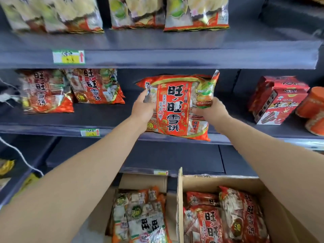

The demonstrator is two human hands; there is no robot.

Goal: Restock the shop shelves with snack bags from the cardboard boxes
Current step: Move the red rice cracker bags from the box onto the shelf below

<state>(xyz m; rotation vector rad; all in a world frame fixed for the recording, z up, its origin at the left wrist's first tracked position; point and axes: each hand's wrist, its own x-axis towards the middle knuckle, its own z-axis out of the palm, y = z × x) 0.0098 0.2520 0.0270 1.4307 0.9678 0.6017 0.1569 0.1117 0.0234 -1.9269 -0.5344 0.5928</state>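
A large red snack bag with black characters stands at the front of the middle shelf, held from both sides. My left hand grips its left edge. My right hand grips its right side, with a smaller green-and-orange bag pinched against it. Two matching red bags stand further left on the same shelf. Below, an open cardboard box holds more red bags, and a second box to its left holds paler bags.
The top shelf carries pale bags with orange bottoms. Red cartons and orange tubs stand at the right of the middle shelf. Price tags hang on the shelf edges. A white cord runs down the left.
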